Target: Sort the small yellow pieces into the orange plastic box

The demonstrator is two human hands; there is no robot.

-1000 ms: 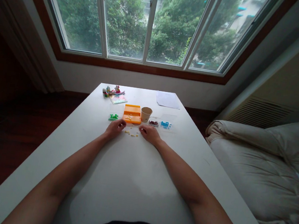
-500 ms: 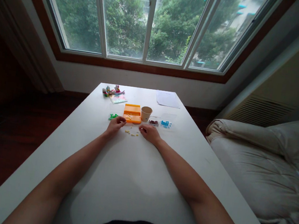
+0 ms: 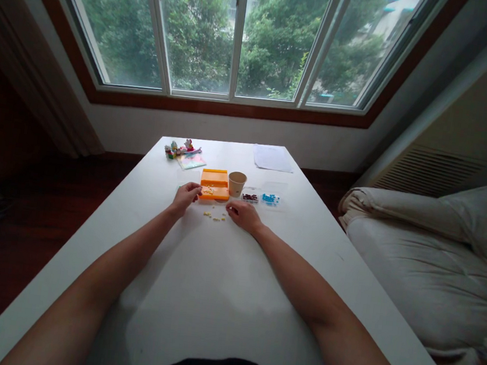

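Observation:
My left hand (image 3: pixel 186 196) is at the left edge of an open orange plastic case (image 3: pixel 214 182), thumb and fingers pinched together; whatever they hold is too small to make out. Small yellow pieces (image 3: pixel 208 190) lie in the near half of the case. My right hand (image 3: pixel 243 215) rests on the table just right of the case's front edge, fingers curled in, and their contents are hidden. Between my hands, several loose yellow pieces (image 3: pixel 214 217) are scattered on the white table. The green pieces by my left hand are hidden behind it.
A paper cup (image 3: pixel 237 183) stands against the case's right side. Beyond my right hand are clear boxes with dark red pieces (image 3: pixel 250 197) and blue pieces (image 3: pixel 270 199). Small toy figures (image 3: pixel 171 150) and paper sheets (image 3: pixel 272 158) lie at the far end.
My left hand has moved slightly up and left along the case's edge, now covering the green pieces. My right hand stays almost where it was. The view has shifted a little.

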